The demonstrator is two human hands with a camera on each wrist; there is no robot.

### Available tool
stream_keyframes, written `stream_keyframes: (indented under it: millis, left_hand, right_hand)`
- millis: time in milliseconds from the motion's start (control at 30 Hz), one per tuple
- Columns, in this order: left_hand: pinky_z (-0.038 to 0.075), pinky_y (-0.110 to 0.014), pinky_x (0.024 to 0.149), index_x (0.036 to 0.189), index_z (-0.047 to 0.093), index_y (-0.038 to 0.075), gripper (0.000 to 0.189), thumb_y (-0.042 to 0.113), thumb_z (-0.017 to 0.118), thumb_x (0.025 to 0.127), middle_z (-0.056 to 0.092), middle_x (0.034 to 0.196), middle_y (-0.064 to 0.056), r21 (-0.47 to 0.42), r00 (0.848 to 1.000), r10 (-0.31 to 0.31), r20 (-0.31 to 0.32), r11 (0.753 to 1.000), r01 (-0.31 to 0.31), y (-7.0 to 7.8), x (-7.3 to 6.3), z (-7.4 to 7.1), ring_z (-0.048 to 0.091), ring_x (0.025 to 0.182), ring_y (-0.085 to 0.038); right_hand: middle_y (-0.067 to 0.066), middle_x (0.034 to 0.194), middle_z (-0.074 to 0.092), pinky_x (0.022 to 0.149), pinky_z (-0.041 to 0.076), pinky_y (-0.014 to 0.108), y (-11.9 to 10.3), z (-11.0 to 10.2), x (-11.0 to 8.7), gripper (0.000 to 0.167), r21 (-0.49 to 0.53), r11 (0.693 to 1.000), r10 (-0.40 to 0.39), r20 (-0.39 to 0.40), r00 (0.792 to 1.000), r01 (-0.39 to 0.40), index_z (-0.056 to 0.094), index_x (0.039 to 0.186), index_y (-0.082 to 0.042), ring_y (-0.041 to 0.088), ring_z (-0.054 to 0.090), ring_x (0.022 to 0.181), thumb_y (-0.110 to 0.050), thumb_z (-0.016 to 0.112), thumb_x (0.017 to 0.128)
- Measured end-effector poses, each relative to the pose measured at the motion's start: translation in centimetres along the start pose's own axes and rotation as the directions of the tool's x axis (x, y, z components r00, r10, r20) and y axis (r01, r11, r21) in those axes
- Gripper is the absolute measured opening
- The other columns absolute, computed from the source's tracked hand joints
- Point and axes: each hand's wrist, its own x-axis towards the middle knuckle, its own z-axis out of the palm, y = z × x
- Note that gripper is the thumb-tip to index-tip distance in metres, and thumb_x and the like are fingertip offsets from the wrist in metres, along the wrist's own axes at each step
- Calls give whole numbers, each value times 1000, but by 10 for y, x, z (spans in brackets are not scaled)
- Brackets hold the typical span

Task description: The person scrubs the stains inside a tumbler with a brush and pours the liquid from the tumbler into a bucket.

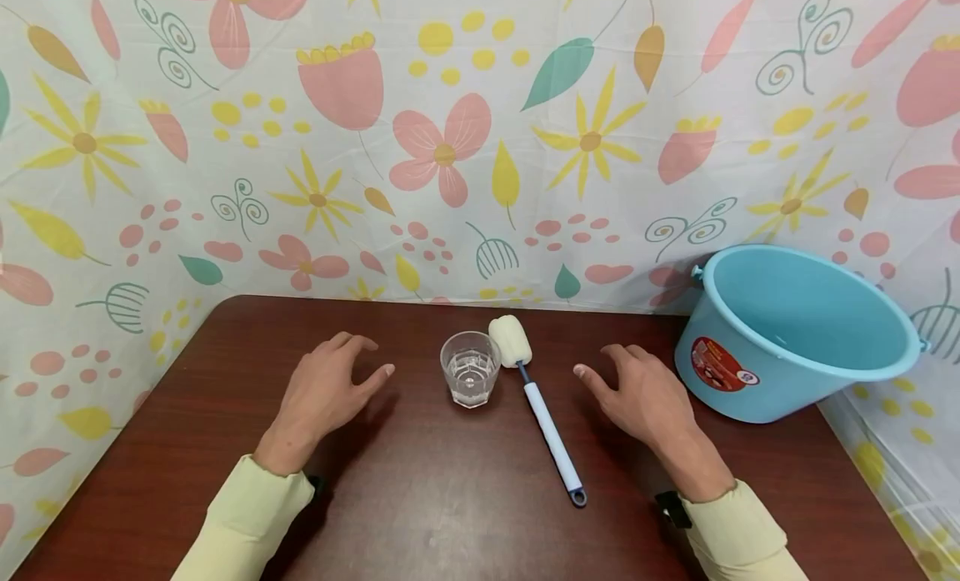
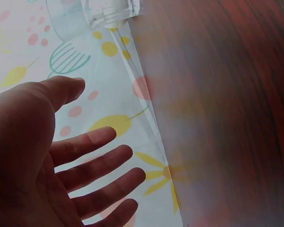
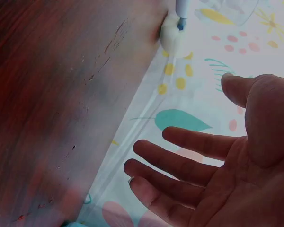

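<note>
A clear drinking glass (image 1: 470,371) stands upright near the middle of the table, with what looks like some water in it. Right beside it lies a bottle brush, its white sponge head (image 1: 511,342) toward the wall and its pale blue handle (image 1: 552,431) slanting toward the near right. To the left of the glass is my left hand (image 1: 330,389), its fingers relaxed and holding nothing. My right hand (image 1: 641,393) is between the brush and the bucket, fingers loosely spread and likewise holding nothing. Both wrist views show the fingers apart.
A light blue bucket (image 1: 795,331) with a red label stands at the table's right side. The dark brown wooden table (image 1: 420,514) ends at the back against a white curtain (image 1: 442,231) printed with flowers and leaves. The same cloth hangs along both sides.
</note>
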Motion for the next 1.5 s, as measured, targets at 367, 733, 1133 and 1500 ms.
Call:
stream_keyframes:
  millis: [367, 733, 1133, 1500]
  left_hand:
    - [54, -54, 98, 135, 68, 11, 49, 43, 76, 99, 65, 133, -5, -141, 996, 46, 71, 989, -35, 7, 2, 3, 66, 119, -31]
    - [52, -50, 103, 139, 64, 12, 52, 37, 80, 97, 64, 135, -6, -296, 978, 163, 133, 948, -118, 13, 7, 11, 61, 126, -28]
    - [50, -47, 106, 143, 59, 12, 62, 38, 84, 93, 61, 138, -5, -388, 950, 249, 187, 907, -161, 23, 16, 23, 59, 128, -23]
    - [47, -47, 111, 146, 54, 15, 71, 41, 88, 89, 59, 141, -8, -457, 936, 307, 173, 867, -200, 27, 19, 33, 58, 130, -25]
  right_hand:
    - [28, 136, 63, 98, 52, 65, -7, 0, 2, 63, -1, 1000, -24, 7, 1000, 24, 61, 141, 0, 45, 63, 120, -49, 68, 102]
    - [20, 133, 67, 88, 57, 60, -11, 0, 1, 59, -5, 987, -162, -11, 987, 162, 61, 145, -8, 37, 69, 108, -38, 78, 97]
    - [2, 128, 66, 92, 59, 47, -9, -3, 5, 51, -22, 883, -469, -10, 883, 469, 66, 141, -18, 20, 66, 112, -22, 83, 93]
    - [-8, 125, 64, 88, 58, 35, -12, 6, 5, 50, 31, 747, -663, -16, 748, 664, 72, 134, -20, 8, 62, 109, 1, 78, 89]
